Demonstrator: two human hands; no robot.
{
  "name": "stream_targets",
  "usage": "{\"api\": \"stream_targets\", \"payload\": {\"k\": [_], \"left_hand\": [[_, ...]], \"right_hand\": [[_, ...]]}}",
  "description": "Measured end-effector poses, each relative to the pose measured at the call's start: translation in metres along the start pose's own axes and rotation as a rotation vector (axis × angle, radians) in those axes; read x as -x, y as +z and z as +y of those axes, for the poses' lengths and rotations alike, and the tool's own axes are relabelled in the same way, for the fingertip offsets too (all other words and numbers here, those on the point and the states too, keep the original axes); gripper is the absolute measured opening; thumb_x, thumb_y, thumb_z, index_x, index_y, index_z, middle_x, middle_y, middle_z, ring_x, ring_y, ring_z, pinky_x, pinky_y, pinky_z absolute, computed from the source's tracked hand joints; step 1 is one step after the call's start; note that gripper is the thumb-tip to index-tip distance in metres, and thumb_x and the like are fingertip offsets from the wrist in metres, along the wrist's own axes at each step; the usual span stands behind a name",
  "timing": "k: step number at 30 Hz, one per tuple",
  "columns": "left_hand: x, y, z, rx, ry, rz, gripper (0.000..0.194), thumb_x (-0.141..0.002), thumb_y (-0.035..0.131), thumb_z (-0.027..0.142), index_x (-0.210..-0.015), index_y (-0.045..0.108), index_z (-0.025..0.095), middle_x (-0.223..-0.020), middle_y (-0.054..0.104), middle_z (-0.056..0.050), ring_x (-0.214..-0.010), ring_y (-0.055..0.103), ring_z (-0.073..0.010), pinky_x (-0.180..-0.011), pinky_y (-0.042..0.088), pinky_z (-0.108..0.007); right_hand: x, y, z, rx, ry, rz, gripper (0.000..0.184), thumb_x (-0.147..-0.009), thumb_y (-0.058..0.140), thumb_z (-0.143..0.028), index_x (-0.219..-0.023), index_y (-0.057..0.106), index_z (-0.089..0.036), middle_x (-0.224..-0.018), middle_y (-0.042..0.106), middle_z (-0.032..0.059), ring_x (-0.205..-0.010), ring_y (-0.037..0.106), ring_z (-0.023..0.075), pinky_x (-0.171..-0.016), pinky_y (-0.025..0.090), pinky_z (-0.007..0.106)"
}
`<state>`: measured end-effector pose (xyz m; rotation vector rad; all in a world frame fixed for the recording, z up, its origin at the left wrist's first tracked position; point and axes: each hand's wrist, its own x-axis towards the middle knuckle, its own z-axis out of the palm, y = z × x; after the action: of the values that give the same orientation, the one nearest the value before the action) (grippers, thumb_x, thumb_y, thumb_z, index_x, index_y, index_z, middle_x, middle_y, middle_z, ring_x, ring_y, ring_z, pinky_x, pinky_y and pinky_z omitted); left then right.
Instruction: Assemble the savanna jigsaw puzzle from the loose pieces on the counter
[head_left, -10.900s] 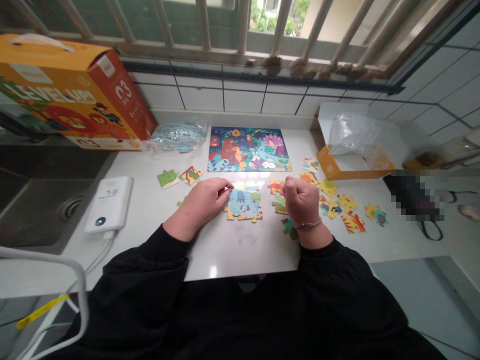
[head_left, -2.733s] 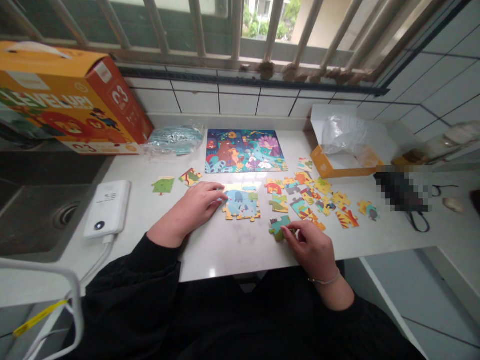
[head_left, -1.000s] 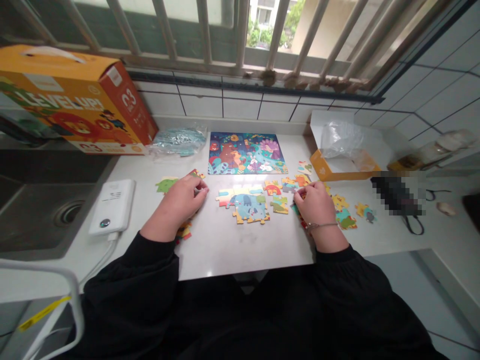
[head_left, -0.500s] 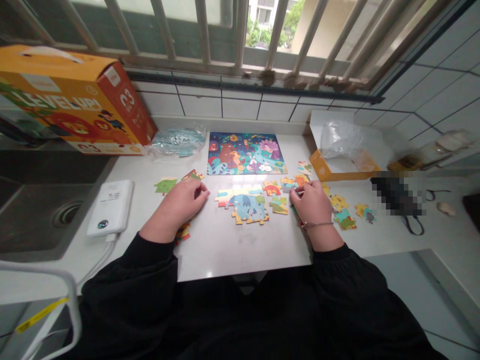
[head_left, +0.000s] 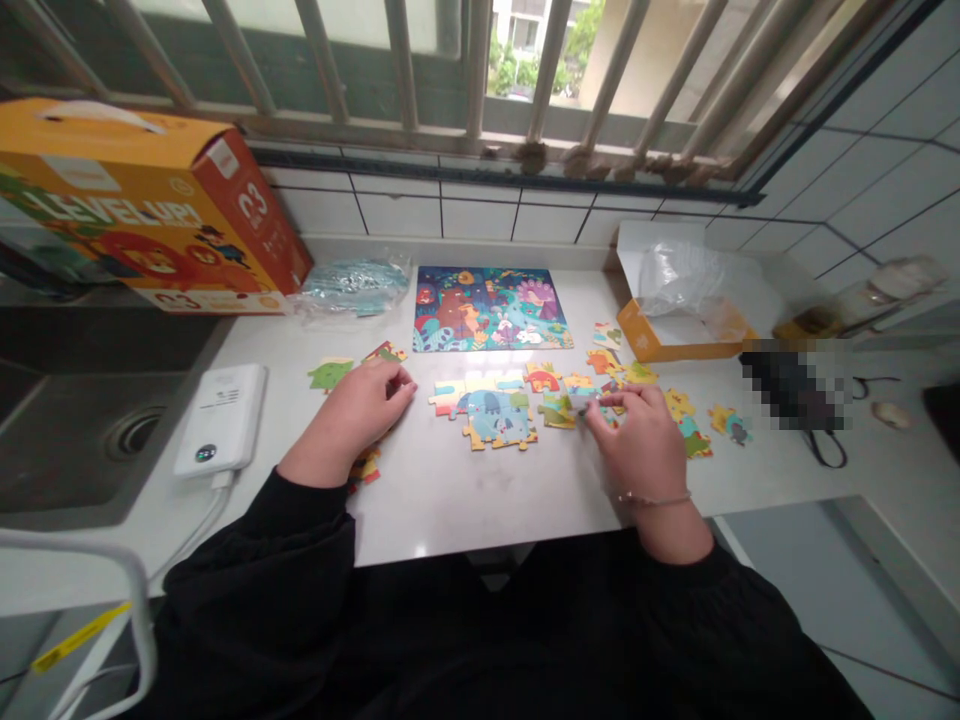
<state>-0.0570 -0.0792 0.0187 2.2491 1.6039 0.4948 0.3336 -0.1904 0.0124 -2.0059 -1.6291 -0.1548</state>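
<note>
Orange box [head_left: 675, 345] holds plastic bag [head_left: 675, 280] | right grip [head_left: 641, 440] pinching puzzle piece [head_left: 583, 402] | left grip [head_left: 349, 425] released

Corner of a room, seen from above. Far beyond the left grip [head_left: 349, 425] and the right grip [head_left: 645, 440], a barred window [head_left: 472, 60] admits daylight; trees [head_left: 510, 60] and a pale building [head_left: 529, 25] show outside. Below the sill runs a white tile wall [head_left: 480, 215] with dark grout, meeting a second tiled wall [head_left: 877, 190] right of the right grip. A metal sink [head_left: 75, 440] lies left of the left grip, beside the white table [head_left: 480, 515]. Grey floor [head_left: 795, 585] shows below the table edge, right of the right grip. A white tubular rail [head_left: 90, 545] crosses the lower left corner.
</note>
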Motion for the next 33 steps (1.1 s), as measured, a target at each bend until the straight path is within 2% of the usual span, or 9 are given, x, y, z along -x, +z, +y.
{"api": "stream_targets", "payload": {"k": [4,7,10,14,17,23,28,30,33], "left_hand": [[-0.001,0.001,-0.002,-0.005,-0.014,-0.011,0.025,-0.094,0.062,0.046,-0.089,0.072,0.024,-0.091,0.075,-0.008,-0.087,0.069,-0.0275,-0.078,0.052,-0.039],[-0.002,0.0,-0.001,-0.01,-0.022,-0.021,0.027,-0.094,0.061,0.048,-0.09,0.073,0.024,-0.091,0.075,-0.008,-0.086,0.069,-0.0284,-0.078,0.052,-0.04],[-0.003,-0.003,0.002,-0.017,-0.017,-0.027,0.026,-0.093,0.061,0.048,-0.089,0.072,0.024,-0.09,0.075,-0.008,-0.085,0.069,-0.0287,-0.078,0.052,-0.041],[-0.003,-0.007,0.006,-0.021,-0.021,-0.039,0.026,-0.093,0.062,0.047,-0.089,0.072,0.024,-0.089,0.075,-0.008,-0.084,0.069,-0.0285,-0.076,0.051,-0.04],[-0.003,-0.007,0.006,-0.016,-0.029,-0.033,0.026,-0.093,0.062,0.048,-0.088,0.072,0.024,-0.088,0.075,-0.007,-0.083,0.069,-0.0284,-0.075,0.05,-0.04],[-0.003,-0.004,0.004,0.004,-0.043,-0.021,0.027,-0.094,0.062,0.048,-0.088,0.073,0.025,-0.087,0.074,-0.006,-0.082,0.068,-0.0271,-0.075,0.047,-0.038],[-0.002,-0.007,0.007,0.0,-0.069,-0.043,0.024,-0.093,0.064,0.045,-0.089,0.074,0.024,-0.088,0.075,-0.006,-0.081,0.068,-0.0263,-0.076,0.048,-0.037],[0.0,-0.011,0.006,0.008,-0.15,0.024,0.024,-0.096,0.065,0.044,-0.097,0.076,0.023,-0.092,0.077,-0.005,-0.083,0.067,-0.0246,-0.078,0.05,-0.036],[0.002,-0.023,-0.001,0.229,-0.356,0.311,0.038,-0.11,0.05,0.044,-0.123,0.074,0.018,-0.108,0.079,-0.006,-0.087,0.068,-0.0196,-0.079,0.052,-0.031]], "right_hand": [[0.05,-0.023,-0.005,-0.041,-0.067,-0.054,0.026,-0.104,0.066,-0.046,-0.1,0.077,-0.023,-0.117,0.074,0.0127,-0.109,0.075,0.029,-0.092,0.063,0.041],[0.071,-0.036,0.003,-0.029,-0.062,-0.066,0.025,-0.105,0.066,-0.046,-0.105,0.076,-0.023,-0.118,0.074,0.0118,-0.103,0.075,0.0276,-0.091,0.064,0.041],[0.073,-0.042,0.017,0.014,-0.037,-0.041,0.026,-0.106,0.065,-0.048,-0.105,0.075,-0.023,-0.116,0.075,0.0122,-0.099,0.074,0.0275,-0.088,0.064,0.042],[0.067,-0.04,0.028,0.039,-0.027,-0.017,0.026,-0.105,0.066,-0.047,-0.104,0.075,-0.023,-0.116,0.075,0.0127,-0.102,0.075,0.0284,-0.09,0.065,0.043],[0.067,-0.034,0.023,0.006,-0.045,-0.04,0.024,-0.105,0.067,-0.045,-0.103,0.075,-0.023,-0.117,0.075,0.0123,-0.105,0.077,0.0287,-0.09,0.066,0.042],[0.081,-0.03,0.001,-0.115,-0.146,-0.173,0.017,-0.106,0.068,-0.04,-0.104,0.074,-0.024,-0.119,0.075,0.0116,-0.108,0.079,0.0277,-0.093,0.066,0.04],[0.089,-0.035,0.002,-0.088,-0.146,-0.217,0.016,-0.107,0.068,-0.04,-0.105,0.073,-0.024,-0.118,0.075,0.0114,-0.105,0.079,0.0283,-0.09,0.067,0.042],[0.09,-0.036,0.007,-0.066,-0.142,-0.22,0.018,-0.108,0.067,-0.041,-0.106,0.073,-0.024,-0.119,0.075,0.0112,-0.104,0.079,0.0282,-0.089,0.067,0.042],[0.09,-0.036,0.013,-0.031,-0.13,-0.22,0.023,-0.109,0.065,-0.045,-0.107,0.073,-0.023,-0.119,0.075,0.0115,-0.102,0.079,0.0279,-0.087,0.067,0.041]]}}
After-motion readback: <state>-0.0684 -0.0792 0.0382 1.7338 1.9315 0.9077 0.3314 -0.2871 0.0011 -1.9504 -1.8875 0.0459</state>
